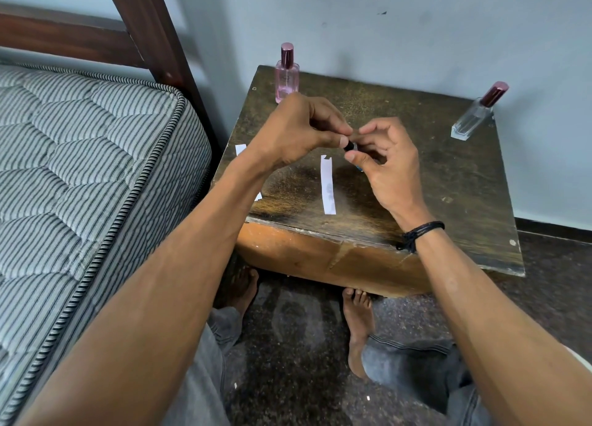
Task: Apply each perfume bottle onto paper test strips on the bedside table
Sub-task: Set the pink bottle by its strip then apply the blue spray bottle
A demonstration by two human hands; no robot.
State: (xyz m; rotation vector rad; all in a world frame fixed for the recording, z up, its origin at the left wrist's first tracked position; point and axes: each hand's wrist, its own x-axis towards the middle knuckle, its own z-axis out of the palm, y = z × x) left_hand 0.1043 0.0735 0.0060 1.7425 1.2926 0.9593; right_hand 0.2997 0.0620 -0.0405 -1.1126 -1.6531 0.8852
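Both hands meet above the middle of the dark wooden bedside table [448, 182]. My right hand [387, 166] holds a small perfume bottle [358, 168], mostly hidden by the fingers. My left hand [298, 131] pinches its small black cap [349, 146] at the bottle's top. A white paper test strip [328, 185] with a faint damp mark lies on the table just below the hands. Another strip [241, 150] lies at the left edge, partly covered by my left forearm. A pink perfume bottle [286, 76] stands at the back left and a clear bottle [477, 115] at the back right, both with dark red caps.
A striped mattress [80, 169] on a dark wooden bed frame [150, 31] sits close to the table's left side. A pale wall rises right behind the table. My bare feet [357, 323] and grey trousers are on the speckled floor under the table's front edge.
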